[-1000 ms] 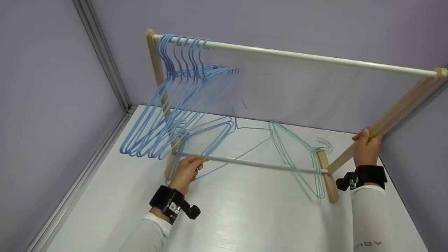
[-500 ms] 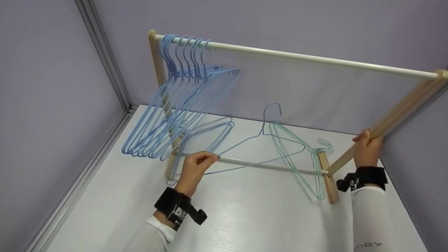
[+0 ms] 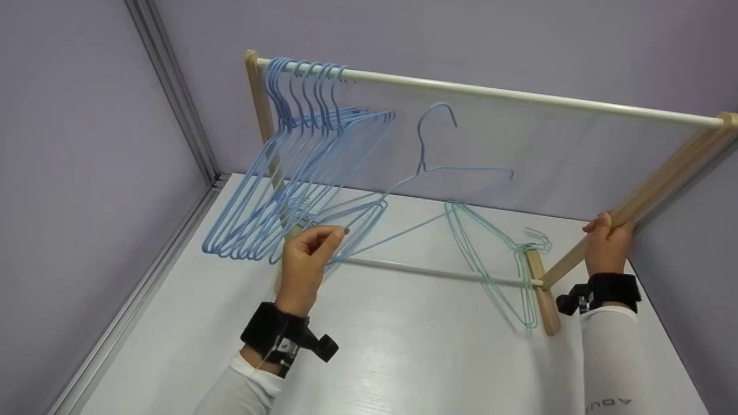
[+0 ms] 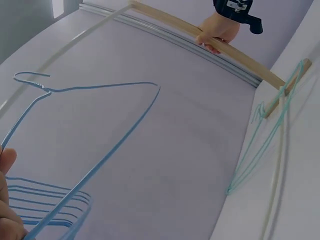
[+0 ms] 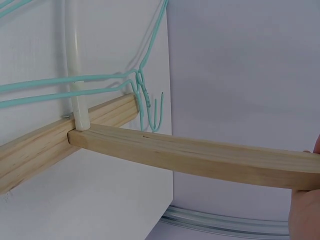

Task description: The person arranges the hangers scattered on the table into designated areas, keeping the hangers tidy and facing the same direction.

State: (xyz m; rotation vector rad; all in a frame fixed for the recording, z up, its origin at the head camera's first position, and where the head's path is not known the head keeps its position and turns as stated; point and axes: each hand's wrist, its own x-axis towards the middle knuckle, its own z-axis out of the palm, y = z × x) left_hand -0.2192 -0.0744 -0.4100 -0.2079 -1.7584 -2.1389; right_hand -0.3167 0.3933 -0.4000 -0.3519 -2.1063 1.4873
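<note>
My left hand (image 3: 305,268) pinches a blue wire clothes hanger (image 3: 403,235) by one lower corner. The hanger's hook stands up and lies just below the white top rail (image 3: 490,92) in the head view. In the left wrist view the same hanger (image 4: 107,157) stretches away from the fingers (image 4: 7,161). On the right, my right hand (image 3: 608,245) grips the wooden side post (image 3: 663,173) of the clothes rack. Several blue hangers (image 3: 288,190) hang by their hooks at the rail's left end.
Behind my left hand, more blue hangers (image 3: 369,210) rest low at the rack's left foot. Green hangers (image 3: 484,271) lean over the lower rail (image 3: 415,268) by the right wooden foot (image 3: 546,308). Walls rise behind and on both sides of the white table (image 3: 403,346).
My left hand has lifted the blue hanger from low by the lower rail, its hook swinging upward to near the top rail. The right hand keeps its grip on the post.
</note>
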